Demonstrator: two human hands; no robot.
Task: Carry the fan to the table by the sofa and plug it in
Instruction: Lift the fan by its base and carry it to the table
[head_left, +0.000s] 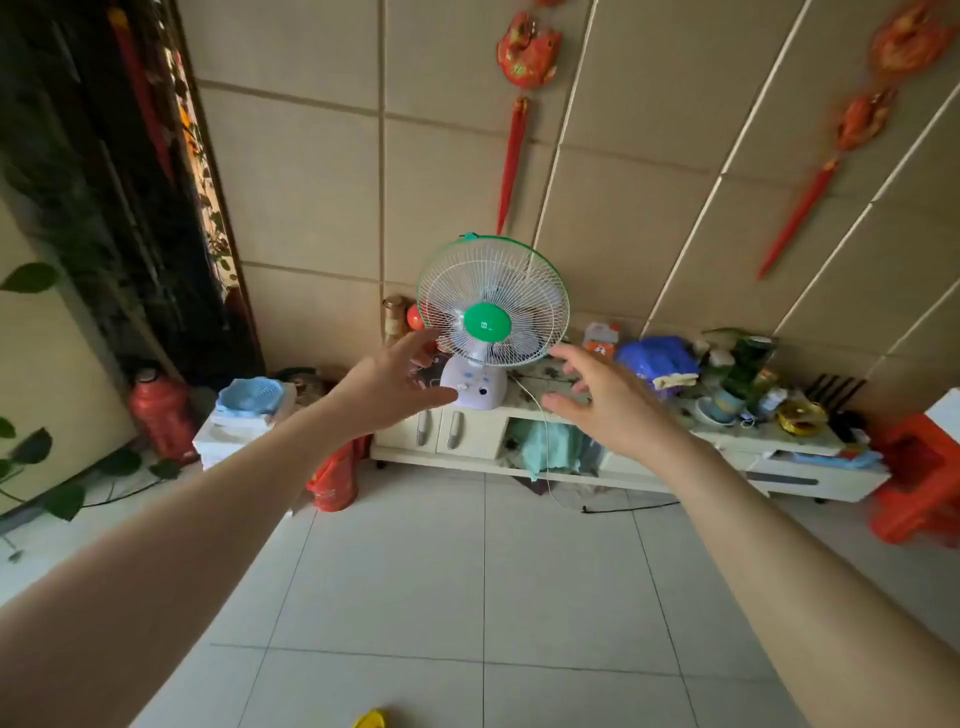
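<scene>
A small desk fan (492, 312) with a white wire cage, green rim and green hub stands on a pale base (474, 387) on top of a low white cabinet (524, 415). Its white cord (543, 441) hangs down the cabinet front to the floor. My left hand (387, 382) reaches out with fingers spread, just left of the base. My right hand (605, 397) is stretched out open on the right side of the fan. Neither hand touches the fan. No sofa or table is in sight.
The cabinet top right of the fan is crowded with a blue bag (657, 356), bottles and bowls. A blue basket (249, 397) sits on a small stand at left, beside a red flask (161, 410). A red stool (917, 483) stands at far right. Pale floor tiles lie in front.
</scene>
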